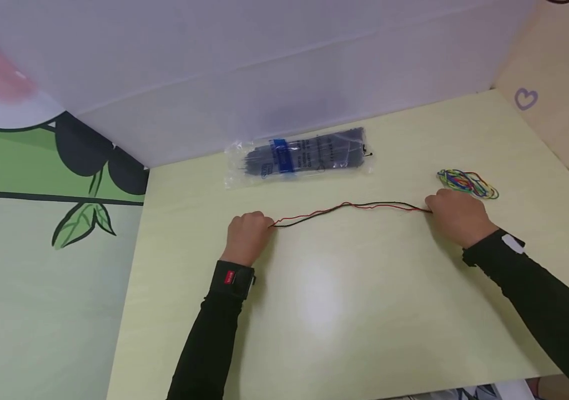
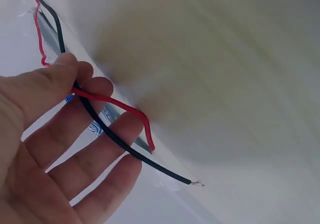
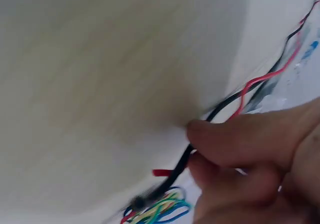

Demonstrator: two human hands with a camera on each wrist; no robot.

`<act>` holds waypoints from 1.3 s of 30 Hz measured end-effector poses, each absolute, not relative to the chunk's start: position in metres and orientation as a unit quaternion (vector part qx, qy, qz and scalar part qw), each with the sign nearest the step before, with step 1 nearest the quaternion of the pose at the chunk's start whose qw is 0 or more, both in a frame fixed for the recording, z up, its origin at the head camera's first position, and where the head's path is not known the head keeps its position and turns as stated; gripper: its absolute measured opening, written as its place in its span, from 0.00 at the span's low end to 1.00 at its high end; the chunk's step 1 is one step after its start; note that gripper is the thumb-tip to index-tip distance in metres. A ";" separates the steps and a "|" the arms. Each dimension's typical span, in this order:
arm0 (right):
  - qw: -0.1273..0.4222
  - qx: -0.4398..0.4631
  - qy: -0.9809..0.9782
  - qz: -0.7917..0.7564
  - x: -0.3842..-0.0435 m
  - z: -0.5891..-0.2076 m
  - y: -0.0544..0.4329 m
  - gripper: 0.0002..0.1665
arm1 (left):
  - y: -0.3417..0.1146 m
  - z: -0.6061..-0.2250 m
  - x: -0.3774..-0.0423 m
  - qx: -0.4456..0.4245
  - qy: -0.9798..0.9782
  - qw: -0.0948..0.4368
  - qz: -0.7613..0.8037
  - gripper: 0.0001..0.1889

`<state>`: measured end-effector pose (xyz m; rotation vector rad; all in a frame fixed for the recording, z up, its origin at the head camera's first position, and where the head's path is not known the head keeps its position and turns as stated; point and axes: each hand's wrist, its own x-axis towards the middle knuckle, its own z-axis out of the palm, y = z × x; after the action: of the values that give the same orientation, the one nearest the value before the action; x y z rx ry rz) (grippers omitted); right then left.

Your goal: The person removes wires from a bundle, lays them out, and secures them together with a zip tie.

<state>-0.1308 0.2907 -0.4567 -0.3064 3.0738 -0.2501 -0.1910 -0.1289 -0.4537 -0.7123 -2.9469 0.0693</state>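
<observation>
The left hand [image 1: 247, 239] pinched the red wire [image 2: 115, 102] and the black wire [image 2: 120, 143] together between its thumb and forefinger, its other fingers spread loosely along them. Past that pinch, the two ends stuck out separately: the red one, bent and shorter, turned away from the longer black one, whose tip showed bare strands [image 2: 197, 184]. The right hand [image 1: 459, 218] gripped the opposite stretch of the same pair between thumb and curled fingers, with a short red end and a thicker black end jutting out beyond its fingertips. Between the two hands the pair ran across in a slack, shallow bend, red and black crossing around the middle and lying close together near the right hand. Just beyond the right hand lay a loose coil of multicoloured wires [image 1: 467, 184]; whether the knuckles touched it could not be told. Farther out from both hands, and between them sideways, a clear plastic bag [image 1: 309, 153] of thin dark strips with a blue band [image 1: 282, 155] rested on the desk [image 1: 344, 311]. Behind each hand, a black wristband [image 1: 229, 279] circled the wrist above a dark sleeve [image 1: 204, 344].
</observation>
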 end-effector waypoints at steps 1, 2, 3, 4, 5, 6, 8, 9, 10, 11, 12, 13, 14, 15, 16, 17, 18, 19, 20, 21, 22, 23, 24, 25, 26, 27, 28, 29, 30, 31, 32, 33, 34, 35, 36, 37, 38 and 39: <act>0.007 -0.107 0.991 -0.076 -0.132 -0.458 0.294 0.09 | -0.129 -0.453 -0.192 -0.230 -0.972 0.047 0.019 0.06; -0.004 -0.115 0.991 -0.072 -0.133 -0.459 0.297 0.10 | -0.129 -0.453 -0.192 -0.226 -0.973 0.039 0.014 0.08; -0.011 -0.122 0.990 -0.072 -0.134 -0.460 0.299 0.10 | -0.129 -0.453 -0.193 -0.221 -0.975 0.031 0.010 0.09; -0.015 -0.127 0.989 -0.072 -0.135 -0.461 0.301 0.10 | -0.129 -0.453 -0.193 -0.217 -0.976 0.024 0.008 0.11; -0.018 -0.131 0.989 -0.072 -0.135 -0.462 0.302 0.10 | -0.129 -0.453 -0.194 -0.214 -0.977 0.017 0.007 0.12; -0.020 -0.135 0.988 -0.074 -0.136 -0.462 0.302 0.09 | -0.129 -0.453 -0.195 -0.213 -0.977 0.013 0.007 0.12; -0.016 -0.138 0.987 -0.080 -0.137 -0.463 0.303 0.07 | -0.128 -0.453 -0.195 -0.214 -0.977 0.013 0.013 0.12; -0.015 -0.141 0.986 -0.084 -0.138 -0.463 0.304 0.06 | -0.127 -0.453 -0.196 -0.215 -0.976 0.014 0.017 0.12; -0.013 -0.143 0.986 -0.088 -0.138 -0.464 0.304 0.06 | -0.126 -0.454 -0.196 -0.219 -0.975 0.016 0.020 0.11; -0.010 -0.146 0.985 -0.094 -0.138 -0.464 0.304 0.05 | -0.126 -0.454 -0.195 -0.222 -0.974 0.020 0.026 0.10; -0.004 -0.148 0.984 -0.103 -0.138 -0.464 0.304 0.05 | -0.126 -0.455 -0.194 -0.226 -0.973 0.024 0.031 0.10; 0.001 -0.150 0.982 -0.111 -0.138 -0.463 0.305 0.05 | -0.126 -0.455 -0.193 -0.229 -0.973 0.028 0.035 0.09; 0.007 -0.148 0.982 -0.120 -0.138 -0.461 0.305 0.04 | -0.126 -0.456 -0.192 -0.232 -0.972 0.032 0.036 0.09; 0.010 -0.144 0.981 -0.132 -0.137 -0.459 0.306 0.05 | -0.126 -0.456 -0.191 -0.236 -0.971 0.034 0.035 0.09; 0.009 -0.137 0.980 -0.142 -0.137 -0.455 0.307 0.05 | -0.127 -0.457 -0.190 -0.240 -0.970 0.038 0.031 0.09; 0.003 -0.127 0.980 -0.153 -0.136 -0.452 0.310 0.05 | -0.127 -0.456 -0.188 -0.243 -0.969 0.044 0.025 0.09; -0.008 -0.116 0.980 -0.162 -0.136 -0.449 0.315 0.07 | -0.127 -0.456 -0.187 -0.248 -0.967 0.049 0.016 0.09; -0.018 -0.099 0.980 -0.170 -0.136 -0.446 0.320 0.09 | -0.127 -0.456 -0.186 -0.252 -0.966 0.054 0.010 0.10; -0.029 -0.081 0.981 -0.173 -0.136 -0.444 0.327 0.13 | -0.127 -0.455 -0.185 -0.256 -0.965 0.060 0.003 0.10; -0.034 -0.063 0.982 -0.176 -0.137 -0.443 0.336 0.16 | -0.126 -0.455 -0.184 -0.259 -0.963 0.069 -0.002 0.11; -0.028 -0.046 0.982 -0.178 -0.139 -0.443 0.345 0.21 | -0.126 -0.454 -0.183 -0.261 -0.962 0.076 -0.005 0.12; -0.013 -0.031 0.983 -0.180 -0.141 -0.444 0.354 0.27 | -0.125 -0.453 -0.182 -0.262 -0.961 0.084 -0.006 0.12; 0.009 -0.019 0.982 -0.185 -0.144 -0.447 0.363 0.34 | -0.123 -0.452 -0.182 -0.264 -0.960 0.092 -0.007 0.13; 0.037 -0.008 0.982 -0.187 -0.147 -0.450 0.370 0.39 | -0.122 -0.451 -0.181 -0.265 -0.959 0.102 -0.009 0.13; 0.060 -0.004 0.981 -0.184 -0.151 -0.453 0.376 0.42 | -0.121 -0.450 -0.180 -0.267 -0.957 0.114 -0.012 0.13; 0.080 -0.001 0.980 -0.184 -0.154 -0.456 0.380 0.43 | -0.120 -0.448 -0.179 -0.269 -0.955 0.125 -0.015 0.13; 0.090 -0.002 0.979 -0.182 -0.156 -0.459 0.383 0.43 | -0.118 -0.447 -0.178 -0.271 -0.953 0.135 -0.019 0.13; 0.089 -0.006 0.980 -0.179 -0.158 -0.462 0.384 0.41 | -0.117 -0.445 -0.177 -0.274 -0.950 0.147 -0.023 0.12; 0.083 -0.009 0.980 -0.178 -0.159 -0.464 0.384 0.38 | -0.116 -0.444 -0.176 -0.276 -0.948 0.156 -0.026 0.12; 0.072 -0.011 0.982 -0.172 -0.158 -0.465 0.384 0.35 | -0.115 -0.443 -0.175 -0.279 -0.946 0.164 -0.030 0.12; 0.060 -0.014 0.984 -0.170 -0.157 -0.465 0.382 0.32 | -0.113 -0.442 -0.174 -0.280 -0.945 0.167 -0.034 0.11; 0.045 -0.017 0.984 -0.171 -0.156 -0.463 0.378 0.30 | -0.111 -0.440 -0.173 -0.279 -0.944 0.170 -0.039 0.11; 0.035 -0.020 0.984 -0.173 -0.154 -0.460 0.374 0.29 | -0.109 -0.439 -0.172 -0.277 -0.945 0.168 -0.048 0.11; 0.026 -0.023 0.983 -0.179 -0.152 -0.455 0.368 0.28 | -0.106 -0.437 -0.170 -0.274 -0.946 0.165 -0.059 0.11; 0.019 -0.027 0.982 -0.188 -0.150 -0.449 0.361 0.27 | -0.102 -0.435 -0.169 -0.273 -0.946 0.159 -0.071 0.10; 0.014 -0.035 0.979 -0.203 -0.147 -0.442 0.353 0.26 | -0.099 -0.432 -0.168 -0.272 -0.946 0.154 -0.086 0.10; 0.012 -0.045 0.974 -0.222 -0.144 -0.434 0.343 0.26 | -0.094 -0.429 -0.167 -0.271 -0.945 0.151 -0.100 0.09; 0.010 -0.059 0.968 -0.245 -0.142 -0.426 0.331 0.25 | -0.089 -0.426 -0.166 -0.273 -0.943 0.150 -0.117 0.09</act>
<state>-0.1417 0.3313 -0.4257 -0.1849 3.0198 -0.7648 -0.1658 -0.0893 -0.4255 -0.7843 -2.7094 -0.3364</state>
